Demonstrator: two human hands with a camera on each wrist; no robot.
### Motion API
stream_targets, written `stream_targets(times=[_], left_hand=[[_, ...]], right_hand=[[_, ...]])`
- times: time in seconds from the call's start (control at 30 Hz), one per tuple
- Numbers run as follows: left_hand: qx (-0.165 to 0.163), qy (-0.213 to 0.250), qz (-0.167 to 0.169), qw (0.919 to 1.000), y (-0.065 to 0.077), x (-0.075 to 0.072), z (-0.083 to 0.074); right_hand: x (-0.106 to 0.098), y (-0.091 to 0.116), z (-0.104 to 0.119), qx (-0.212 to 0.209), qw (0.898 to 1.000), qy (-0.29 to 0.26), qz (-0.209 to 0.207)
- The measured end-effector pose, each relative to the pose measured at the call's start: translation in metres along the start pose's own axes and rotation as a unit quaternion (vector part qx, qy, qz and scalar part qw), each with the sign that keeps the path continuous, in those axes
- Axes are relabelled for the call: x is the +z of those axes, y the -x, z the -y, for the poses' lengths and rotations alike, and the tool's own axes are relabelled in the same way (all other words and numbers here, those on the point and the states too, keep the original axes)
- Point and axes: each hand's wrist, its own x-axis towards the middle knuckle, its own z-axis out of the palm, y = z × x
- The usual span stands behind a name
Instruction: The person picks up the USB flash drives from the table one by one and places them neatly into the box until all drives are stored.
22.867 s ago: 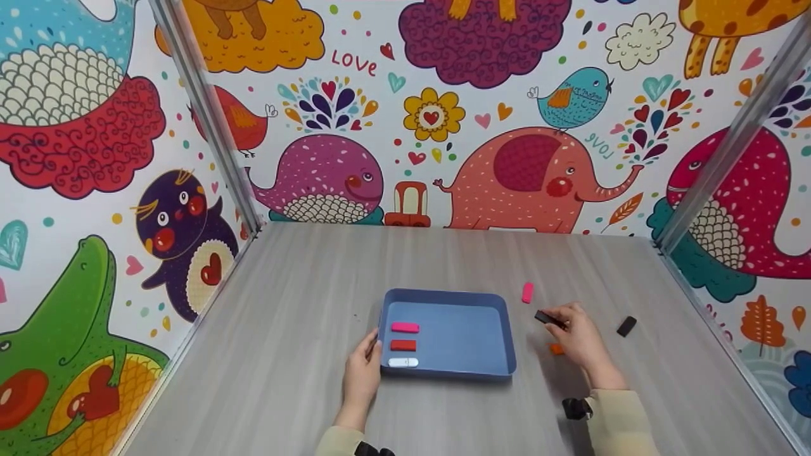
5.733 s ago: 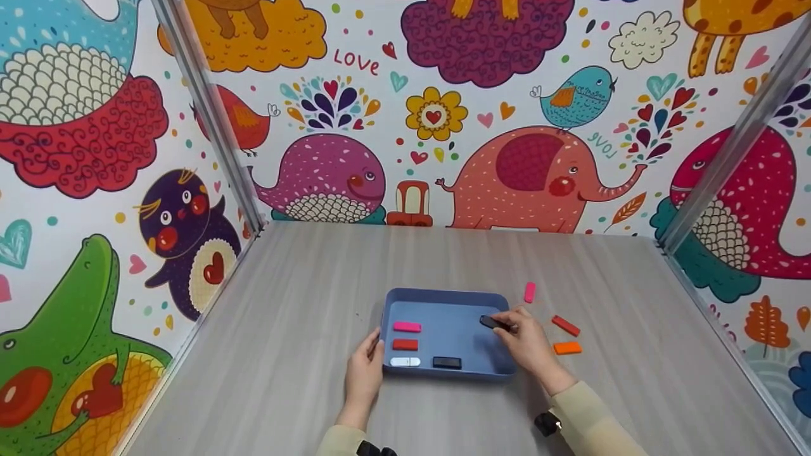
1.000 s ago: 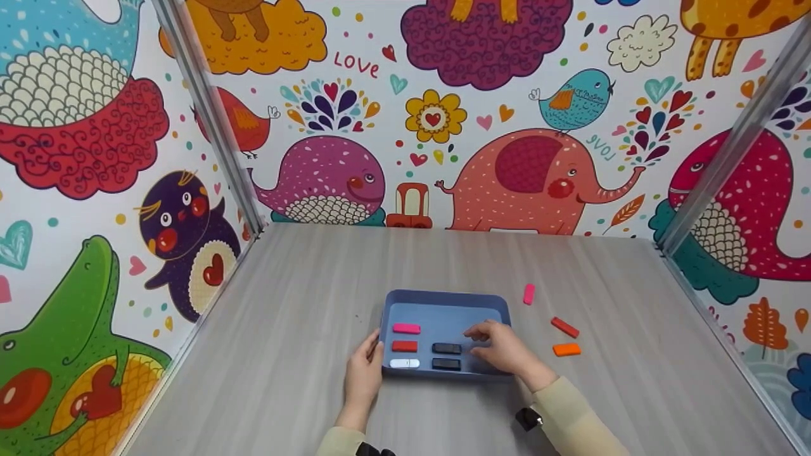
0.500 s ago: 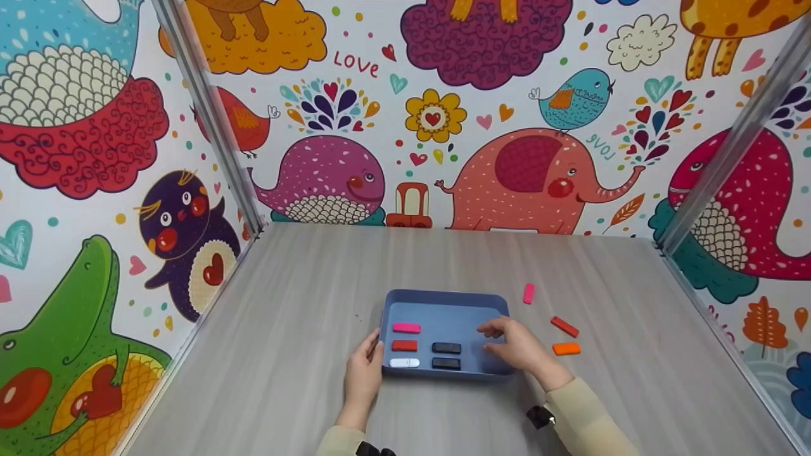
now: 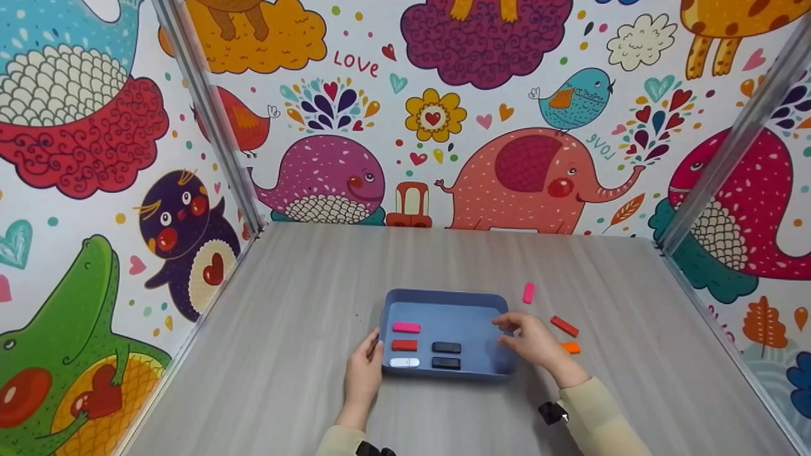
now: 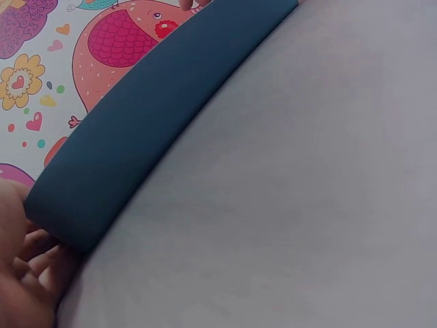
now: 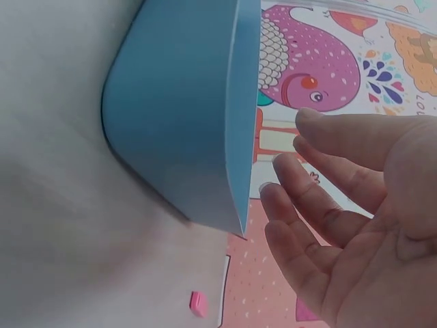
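Note:
My left hand (image 5: 363, 375) holds the left wall of a blue tray (image 5: 453, 378), its fingers curled at the corner in the left wrist view. Above the tray's right rim hovers my right hand (image 5: 531, 339), fingers loosely bent and holding nothing. Inside, along the left, lie small sticks like USB flash drives: a pink stick (image 5: 406, 327), a red stick (image 5: 404, 345) and a white stick (image 5: 404, 363). Beside them sit two black sticks, a farther black stick (image 5: 447, 348) and a nearer black stick (image 5: 446, 363).
Right of the tray, on the grey table (image 5: 304, 304), lie another pink stick (image 5: 528, 293), another red stick (image 5: 564, 325) and an orange stick (image 5: 572, 348), partly covered by my right hand. Walls with printed animals (image 5: 519, 177) enclose the table's back and sides.
Both black sticks went from the right side into the tray, the second from my right hand. Over the last second that empty hand has drawn rightward to the rim. My left hand stays put.

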Motion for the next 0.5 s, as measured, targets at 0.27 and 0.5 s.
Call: stream_targets(times=[0.27,0.5], left_hand=[[0.008,0.0,0.003,1.0,-0.001,0.0,0.001],[0.015,0.003,0.0,0.9999,-0.001,0.0,0.001]], right_hand=[[-0.013,0.003,-0.009,0.011,1.0,0.005,-0.025],[-0.023,0.007,-0.015,0.011,0.999,0.016,-0.043]])
